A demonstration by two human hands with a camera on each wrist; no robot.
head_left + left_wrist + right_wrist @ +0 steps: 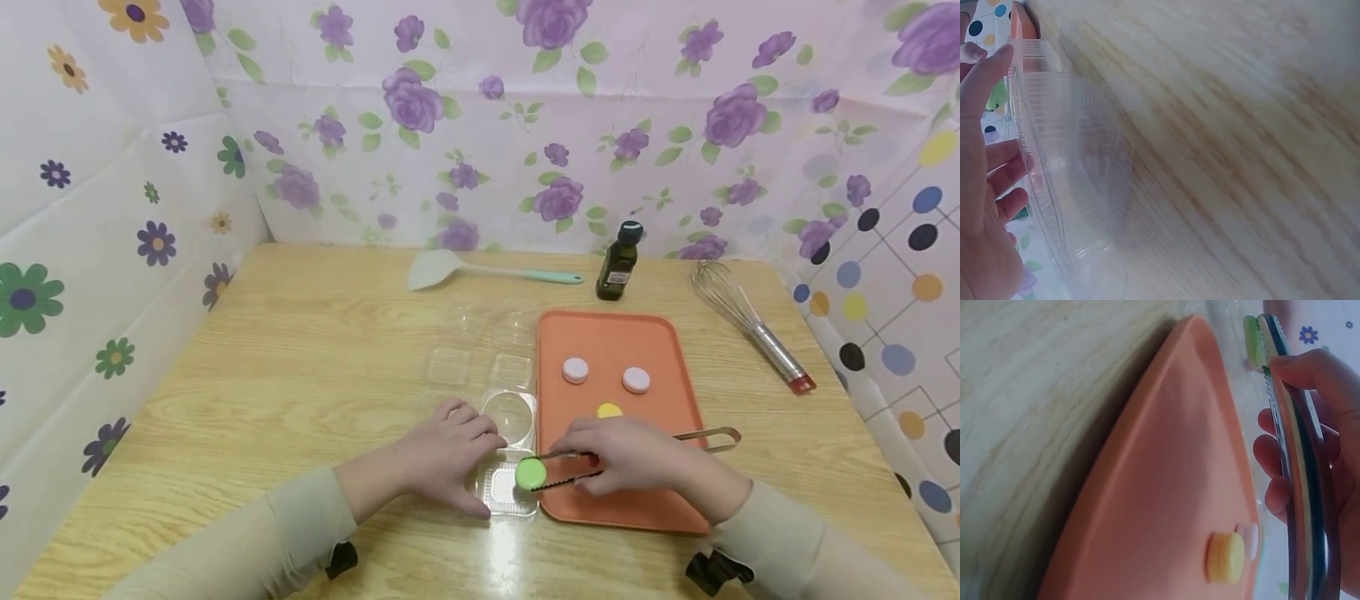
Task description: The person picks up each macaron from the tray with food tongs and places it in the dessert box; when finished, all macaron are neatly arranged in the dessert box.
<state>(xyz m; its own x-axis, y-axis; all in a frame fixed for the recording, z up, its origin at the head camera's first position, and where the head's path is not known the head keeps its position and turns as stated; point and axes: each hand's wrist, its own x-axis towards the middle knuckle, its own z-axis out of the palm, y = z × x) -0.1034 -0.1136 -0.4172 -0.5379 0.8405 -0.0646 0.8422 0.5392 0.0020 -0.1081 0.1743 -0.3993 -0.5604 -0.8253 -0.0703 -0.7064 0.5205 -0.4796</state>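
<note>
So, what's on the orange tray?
Two pale round pieces and a yellow one. The right hand hides part of the tray from the head camera; what's beneath the pieces is covered.

Tongs [1310, 506]: bright metal, polished smooth along the arms, serrated at the gripping edges. Green disc [531, 474]: smooth, faint sheen. Clear container [1079, 162]: thin transparent plastic, glossy, ribbed walls. Tray [600, 333]: plastic-looking, smooth, nearly matt. Tabletop [300, 350]: wood-grained, satin (from where I stand, it throws back a bright glare). Bottle [618, 265]: dark, glossy, apparently glass. Whisk [776, 350]: shiny metal wires and handle. Spatula [495, 270]: smooth, plastic-looking. Wall covering [480, 150]: creased sheeting, cloth or plastic, I cannot tell. Sleeves [307, 517]: matt cloth.
</note>
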